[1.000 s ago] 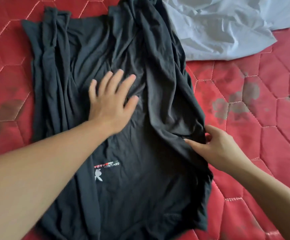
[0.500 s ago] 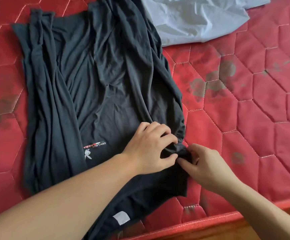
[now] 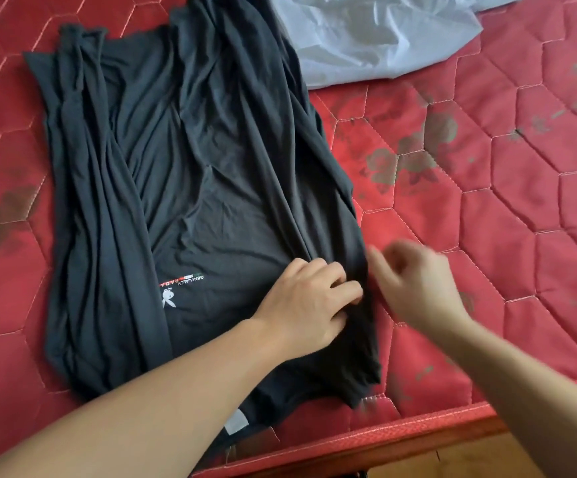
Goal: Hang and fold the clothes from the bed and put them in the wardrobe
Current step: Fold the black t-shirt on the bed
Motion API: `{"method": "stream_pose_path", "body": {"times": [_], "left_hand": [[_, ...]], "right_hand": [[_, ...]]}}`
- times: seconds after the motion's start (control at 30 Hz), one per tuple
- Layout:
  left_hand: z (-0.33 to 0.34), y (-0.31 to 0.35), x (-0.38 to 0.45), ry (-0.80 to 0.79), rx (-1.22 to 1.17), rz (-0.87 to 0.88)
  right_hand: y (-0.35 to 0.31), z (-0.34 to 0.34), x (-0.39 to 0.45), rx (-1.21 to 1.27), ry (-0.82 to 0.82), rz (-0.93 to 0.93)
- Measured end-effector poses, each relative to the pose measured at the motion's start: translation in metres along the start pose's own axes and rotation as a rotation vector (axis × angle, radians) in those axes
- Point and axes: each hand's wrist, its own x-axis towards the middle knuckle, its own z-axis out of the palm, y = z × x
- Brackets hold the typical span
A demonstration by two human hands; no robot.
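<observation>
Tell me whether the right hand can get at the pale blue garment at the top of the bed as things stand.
Probably yes. The right hand is beside the black shirt, seemingly holding nothing, and only bare red mattress lies between it and the pale blue garment. It would take a long forward stretch.

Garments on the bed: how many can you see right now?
2. A dark shirt spread in the middle under both hands, and a pale blue one at the top edge, partly out of frame. Others may lie outside the view.

right hand (image 3: pixel 414 288) blurred, pale cloth (image 3: pixel 366 39) cut off at top
</observation>
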Motion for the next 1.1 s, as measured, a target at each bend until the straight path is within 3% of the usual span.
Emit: {"method": "stream_pose_path", "body": {"times": [0.1, 0.17, 0.23, 0.33, 0.5, 0.57, 0.63, 0.73, 0.83, 1.0, 1.1], "left_hand": [[0.006, 0.006, -0.002, -0.021, -0.001, 0.013], [0.01, 0.008, -0.004, -0.017, -0.032, 0.009], [0.012, 0.009, -0.005, -0.005, -0.063, 0.003], [0.014, 0.01, -0.007, -0.022, -0.063, 0.0], [0.017, 0.015, -0.013, -0.099, -0.057, -0.017], [0.013, 0.018, -0.025, -0.11, -0.074, -0.03], [0.005, 0.017, -0.044, -0.071, -0.081, -0.075], [-0.005, 0.005, -0.088, 0.031, -0.009, -0.193], [-0.012, -0.005, -0.141, 0.013, 0.089, -0.316], [-0.013, -0.005, -0.214, -0.07, 0.188, -0.477], [-0.01, -0.002, -0.237, -0.03, 0.246, -0.496]], "right_hand": [[-0.016, 0.02, 0.059, -0.076, -0.064, 0.121], [-0.019, 0.03, 0.079, -0.158, -0.106, 0.025], [-0.013, 0.029, 0.089, -0.235, -0.064, -0.033], [0.006, 0.014, 0.093, -0.267, 0.026, 0.071], [0.006, 0.003, 0.093, -0.287, -0.027, 0.134], [-0.004, 0.003, 0.075, -0.222, 0.048, 0.066], [-0.014, 0.004, 0.042, -0.168, 0.101, -0.177], [-0.012, 0.013, -0.025, -0.308, -0.152, -0.53], [0.003, 0.026, -0.082, -0.525, -0.241, -0.514], [0.007, 0.033, -0.13, -0.579, -0.3, -0.439], [0.006, 0.029, -0.14, -0.624, -0.281, -0.449]]}}
